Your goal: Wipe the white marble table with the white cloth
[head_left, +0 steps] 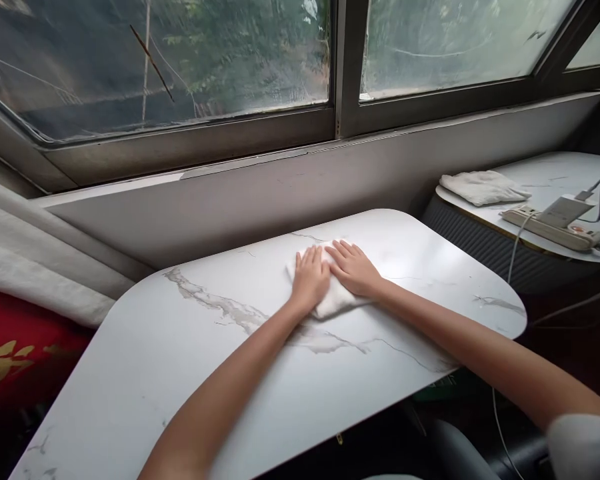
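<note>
The marbled tabletop [330,387] bears a folded white cloth [336,300] near its middle, toward its far edge. On the cloth, the left hand [311,277] and right hand [354,268] lie flat, fingers extended, pressing without gripping. Work with the cloth looks underway; how much of the tabletop is done or left, I cannot tell.

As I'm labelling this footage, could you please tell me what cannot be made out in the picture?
- Head view: the part of the white cloth beneath the left hand and right hand, which cover it.
- Head view: the rest of the second table, cut off by the right edge.
- Head view: the full gold pattern on the red item, cut off by the left edge.
</note>
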`<state>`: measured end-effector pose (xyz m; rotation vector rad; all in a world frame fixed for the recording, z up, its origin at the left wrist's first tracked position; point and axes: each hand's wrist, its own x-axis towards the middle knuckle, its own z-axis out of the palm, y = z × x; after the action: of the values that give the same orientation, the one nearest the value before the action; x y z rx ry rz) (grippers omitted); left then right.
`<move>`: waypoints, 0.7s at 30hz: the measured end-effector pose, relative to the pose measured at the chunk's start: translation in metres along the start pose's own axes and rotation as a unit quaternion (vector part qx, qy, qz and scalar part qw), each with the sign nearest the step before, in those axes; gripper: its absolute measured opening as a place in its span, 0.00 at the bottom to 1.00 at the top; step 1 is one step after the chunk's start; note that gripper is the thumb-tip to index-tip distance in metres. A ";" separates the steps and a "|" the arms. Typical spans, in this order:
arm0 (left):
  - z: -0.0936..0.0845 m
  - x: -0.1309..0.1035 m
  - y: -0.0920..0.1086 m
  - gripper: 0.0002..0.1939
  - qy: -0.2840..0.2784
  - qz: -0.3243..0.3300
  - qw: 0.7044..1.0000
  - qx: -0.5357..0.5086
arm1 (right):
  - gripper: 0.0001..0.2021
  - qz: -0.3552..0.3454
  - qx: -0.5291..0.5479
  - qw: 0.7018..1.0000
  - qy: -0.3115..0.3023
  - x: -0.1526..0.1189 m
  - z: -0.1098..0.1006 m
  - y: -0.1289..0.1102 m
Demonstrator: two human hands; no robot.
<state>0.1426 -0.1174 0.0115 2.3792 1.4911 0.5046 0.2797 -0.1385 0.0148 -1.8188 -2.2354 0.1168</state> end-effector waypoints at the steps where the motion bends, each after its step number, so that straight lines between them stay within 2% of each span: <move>1: 0.000 0.015 -0.010 0.26 0.025 -0.005 1.000 0.017 | 0.25 -0.001 -0.008 1.000 0.009 0.018 0.004 -0.002; 4: 0.001 0.053 -0.031 0.25 0.066 -0.032 0.996 0.053 | 0.24 -0.015 -0.014 1.000 0.019 0.065 0.011 0.001; 6: 0.004 0.073 -0.034 0.24 0.079 -0.044 0.993 0.070 | 0.24 -0.033 -0.009 0.999 0.021 0.086 0.014 0.013; 8: 0.008 0.087 -0.030 0.24 0.092 -0.055 0.991 0.086 | 0.24 -0.052 -0.005 0.998 0.027 0.100 0.014 0.031; 11: 0.019 0.102 -0.012 0.24 0.110 -0.057 0.987 0.102 | 0.24 -0.068 -0.004 0.997 0.042 0.107 0.013 0.060; 16: 0.033 0.103 0.022 0.26 0.094 -0.043 0.989 0.103 | 0.24 -0.052 -0.019 0.997 0.044 0.085 0.005 0.090; 21: 0.036 0.065 0.049 0.27 0.050 -0.006 0.994 0.097 | 0.25 -0.037 -0.048 0.997 0.040 0.029 -0.003 0.089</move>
<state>0.2243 -0.0817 0.0089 2.5218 1.6664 0.5027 0.3595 -0.0913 0.0019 -1.7519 -2.2854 -0.0776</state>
